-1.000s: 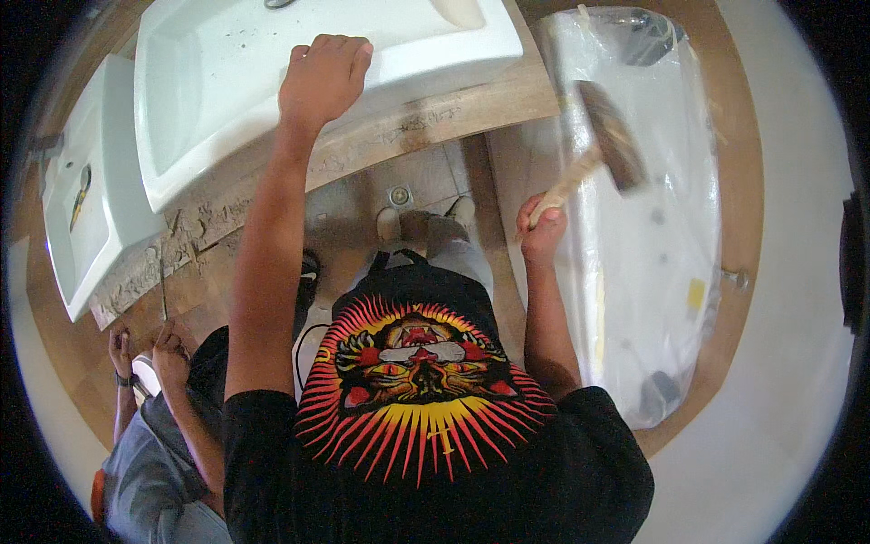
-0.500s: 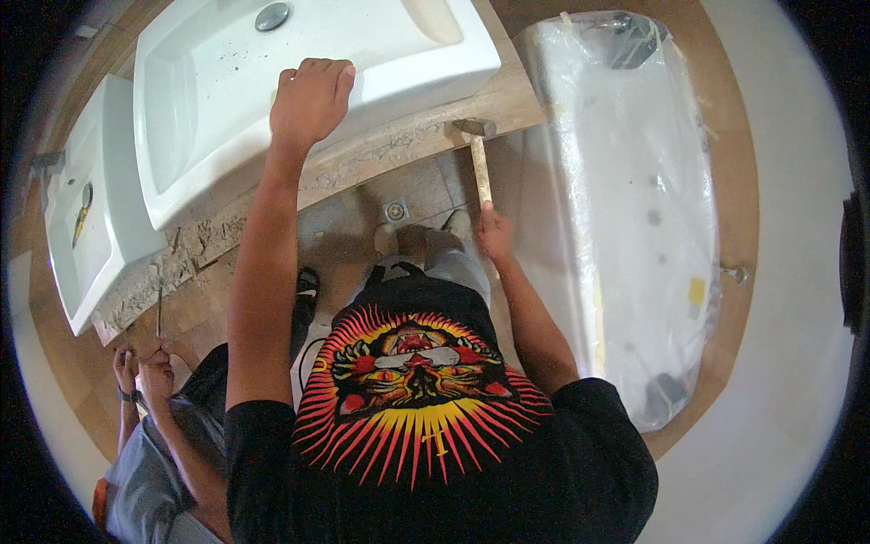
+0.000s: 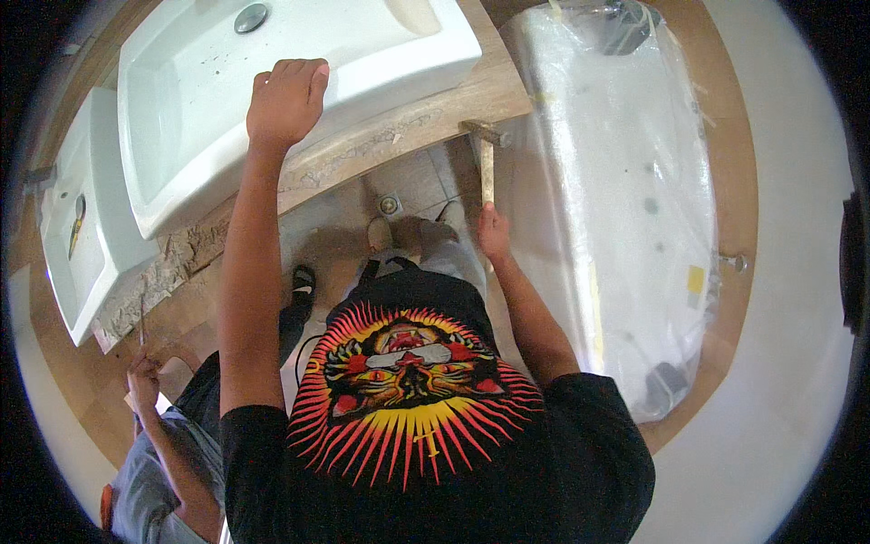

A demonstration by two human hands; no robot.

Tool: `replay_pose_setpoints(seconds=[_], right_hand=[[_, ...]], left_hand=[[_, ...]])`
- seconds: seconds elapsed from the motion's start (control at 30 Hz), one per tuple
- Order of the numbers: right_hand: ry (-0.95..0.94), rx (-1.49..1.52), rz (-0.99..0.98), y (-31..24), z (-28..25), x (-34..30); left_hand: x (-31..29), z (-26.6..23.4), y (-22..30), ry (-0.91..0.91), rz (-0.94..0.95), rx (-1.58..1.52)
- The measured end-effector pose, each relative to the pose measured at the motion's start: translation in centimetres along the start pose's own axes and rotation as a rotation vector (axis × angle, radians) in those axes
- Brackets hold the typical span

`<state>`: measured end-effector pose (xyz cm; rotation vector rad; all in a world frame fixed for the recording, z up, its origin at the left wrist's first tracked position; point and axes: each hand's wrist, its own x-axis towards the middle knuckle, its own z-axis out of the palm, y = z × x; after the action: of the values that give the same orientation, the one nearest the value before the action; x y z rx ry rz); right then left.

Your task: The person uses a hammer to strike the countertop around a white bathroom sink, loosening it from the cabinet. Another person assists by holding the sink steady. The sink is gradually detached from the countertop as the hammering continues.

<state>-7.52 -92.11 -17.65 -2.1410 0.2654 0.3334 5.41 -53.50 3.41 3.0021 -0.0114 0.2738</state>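
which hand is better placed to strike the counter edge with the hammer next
Probably the right: the right hand grips the hammer, its head close to the counter edge, while the left hand rests on the basin rim.

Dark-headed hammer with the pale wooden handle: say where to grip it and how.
Probably best by the slim, straight, pale wooden handle, away from the dark, blocky head, where the right hand grips; come from the black printed shirt side, since the handle points roughly that way.
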Motion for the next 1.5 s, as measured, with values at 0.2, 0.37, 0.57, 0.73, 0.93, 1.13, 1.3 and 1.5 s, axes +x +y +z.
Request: replay_pose_setpoints(seconds=[0.2, 0.37, 0.57, 0.73, 0.93, 1.13, 1.3, 1.5], right_hand=[[-0.019, -0.038, -0.001, -1.2, -2.0, -1.8], [0.069, 0.443, -0.021, -8.2, -5.2, -1.9], [0.147, 0.595, -0.442, -5.8, -2.1, 0.9], [-0.093, 0.185, -0.004, -1.1, 1.8, 1.3], [-0.089, 0.062, 0.011, -1.9, -0.2, -0.1], [0.010, 0.601, -0.139, -9.7, -6.6, -2.5], [0.113, 0.568, -0.701, -8.9, -4.1, 0.5], [-0.013, -0.059, -0.031, 0.0, 0.9, 0.5]], left_hand=[[-0.9, -0.3, 0.1, -0.014, 0.014, -0.072], [-0.3, 0.1, -0.1, -0.016, 0.000, -0.004], [-0.2, -0.1, 0.1, -0.074, -0.019, 0.008], [-0.3, 0.2, -0.1, -0.071, -0.006, 0.013], [-0.1, -0.2, 0.1, -0.053, -0.007, -0.031], [-0.5, 0.0, -0.3, -0.034, 0.005, -0.067], [-0.3, -0.2, 0.0, -0.017, 0.008, -0.047], [0.0, -0.7, 0.2, -0.084, 0.000, -0.005]])
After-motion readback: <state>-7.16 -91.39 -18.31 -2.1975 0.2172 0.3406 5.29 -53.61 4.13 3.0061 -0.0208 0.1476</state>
